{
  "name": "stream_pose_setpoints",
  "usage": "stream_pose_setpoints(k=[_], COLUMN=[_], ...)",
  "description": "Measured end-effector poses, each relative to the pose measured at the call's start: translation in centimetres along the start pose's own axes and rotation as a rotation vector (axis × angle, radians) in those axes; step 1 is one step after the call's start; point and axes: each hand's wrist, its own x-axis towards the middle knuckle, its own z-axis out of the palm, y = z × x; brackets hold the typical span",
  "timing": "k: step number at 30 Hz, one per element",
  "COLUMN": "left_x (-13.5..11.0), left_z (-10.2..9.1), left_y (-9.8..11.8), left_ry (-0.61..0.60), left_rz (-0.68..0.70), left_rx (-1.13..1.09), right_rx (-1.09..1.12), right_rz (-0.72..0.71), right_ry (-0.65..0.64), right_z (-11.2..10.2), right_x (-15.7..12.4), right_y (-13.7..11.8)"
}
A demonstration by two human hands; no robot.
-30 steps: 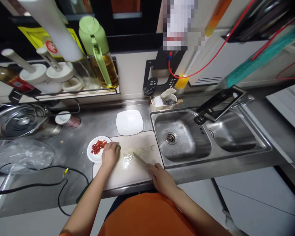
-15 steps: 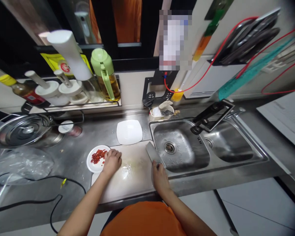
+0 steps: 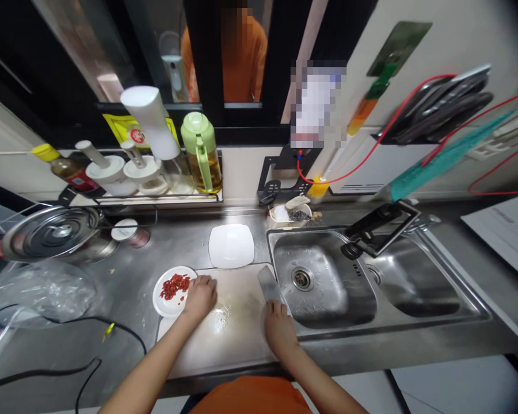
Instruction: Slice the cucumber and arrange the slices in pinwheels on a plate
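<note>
My right hand (image 3: 280, 329) is closed around the handle end of a kitchen knife (image 3: 268, 284). The wide grey blade lies along the right edge of a pale cutting board (image 3: 216, 351), beside the sink. My left hand (image 3: 201, 298) rests at the board's left side with fingers bent down and together. It covers part of the right rim of a round white plate (image 3: 160, 303); whatever may be under the fingers is hidden. Chopped red chili pieces (image 3: 175, 285) lie on that plate. Wet spots shine on the board between my hands.
Behind the board sits a square white dish (image 3: 232, 246). A double steel sink (image 3: 328, 276) with a black tap (image 3: 365, 233) takes up the right. Seasoning jars and an oil bottle (image 3: 202, 155) stand on a rack. A lidded pot (image 3: 60, 233), plastic bag (image 3: 47, 287) and black cable (image 3: 43, 372) are left.
The camera view has tilted upward, so the counter sits lower and a person's reflection shows in the window. Both hands keep nearly the same places; the knife remains in my right hand.
</note>
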Motion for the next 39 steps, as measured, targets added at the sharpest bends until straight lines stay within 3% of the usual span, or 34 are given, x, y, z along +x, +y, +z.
stream_pose_setpoints(k=[4,7,10,14,21,26,33,39], left_x=[3.9,7.5,9.7,10.1,8.2,3.0,-5.3,-7.6], left_z=[-0.7,-1.0,-0.8,-0.4,-1.3,-2.0,0.8,2.3], left_y=[-0.7,-0.8,-0.9,-1.1,-0.5,0.9,3.3,3.8], left_ry=[0.149,0.057,0.031,0.038,0.077,0.103,0.072,0.056], left_rz=[-0.221,-0.428,-0.452,-0.463,-0.492,-0.475,-0.502,-0.541], left_rx=[-0.217,-0.267,-0.284,-0.31,-0.367,-0.452,-0.56,-0.647], right_rx=[0.231,0.295,0.307,0.332,0.364,0.401,0.302,0.187], right_rz=[-0.094,-0.032,0.014,0.055,0.054,0.001,-0.009,-0.009], right_ry=[-0.034,-0.013,-0.023,-0.035,-0.026,0.004,-0.062,-0.137], right_z=[-3.6,-5.6,-6.3,-6.0,-6.0,-5.2,-2.8,-1.6], right_x=[6.2,11.8,15.7,17.1,15.2,10.0,2.4,0.6], right_y=[-0.2,-1.1,-1.9,-2.3,-1.5,-0.2,1.0,0.9])
